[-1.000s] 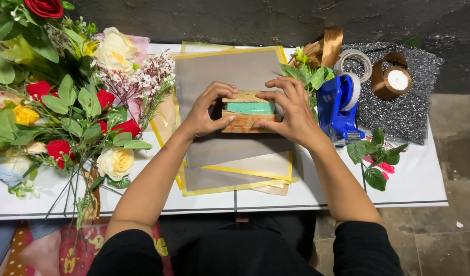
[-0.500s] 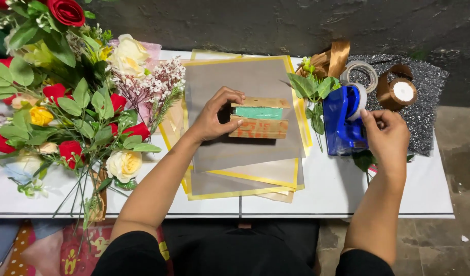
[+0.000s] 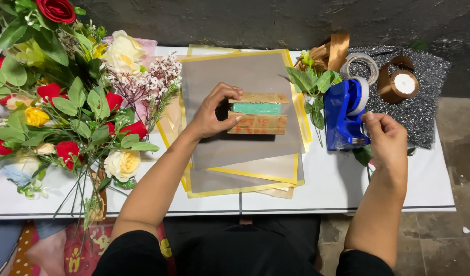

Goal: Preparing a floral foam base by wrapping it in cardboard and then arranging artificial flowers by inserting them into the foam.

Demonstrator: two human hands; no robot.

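Between thumb and fingers, the left hand (image 3: 210,113) clamps the cardboard-wrapped green block (image 3: 257,113), steadying it (flaps closed); the right hand (image 3: 385,142) pinches tape at the blue dispenser (image 3: 346,114).

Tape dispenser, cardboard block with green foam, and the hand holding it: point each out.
blue tape dispenser (image 3: 342,115), head view, its blue side.
cardboard block (image 3: 257,123), head view, its lower cardboard face.
left hand (image 3: 210,113), head view, its back.
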